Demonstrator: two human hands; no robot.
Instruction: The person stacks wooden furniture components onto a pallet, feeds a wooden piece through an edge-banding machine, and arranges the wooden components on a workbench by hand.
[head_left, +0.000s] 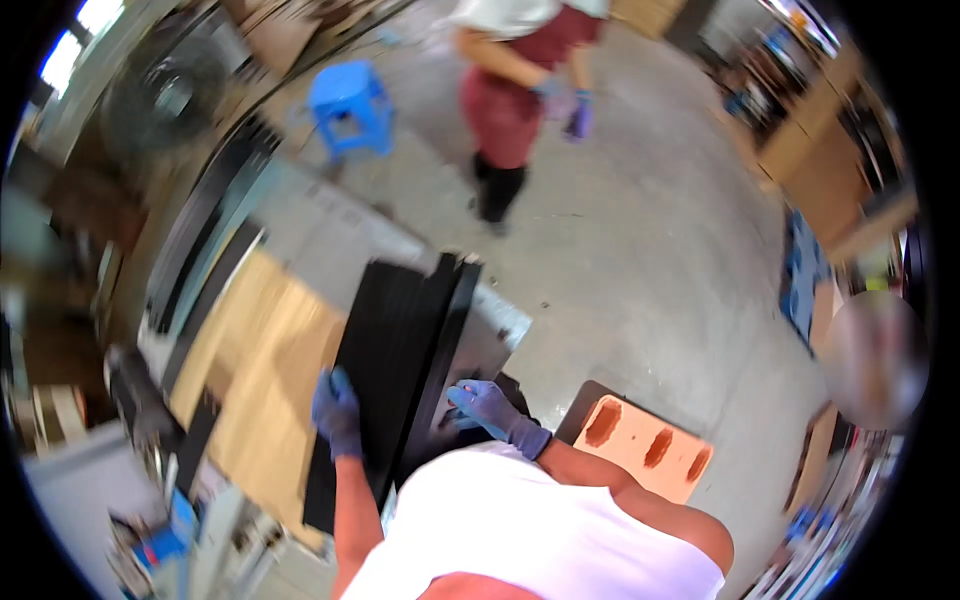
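Note:
My left hand [338, 412], in a blue-grey glove, grips the left edge of a stack of long black strips [392, 330]. The stack lies slanted on the work table in front of me. A narrower black strip [443, 345] stands along its right side. To the right of that strip is my right hand [488, 405], also gloved, with its fingers curled together. What those fingers hold, if anything, is too small to make out. The lower end of the stack runs down beside my white top.
A wood-coloured board [265, 370] lies left of the stack. An orange plastic stool [650, 445] with cut-outs stands at my right. Ahead are a blue stool [350, 105] and a person [510, 95] in a red apron. A fan [175, 95] is at upper left.

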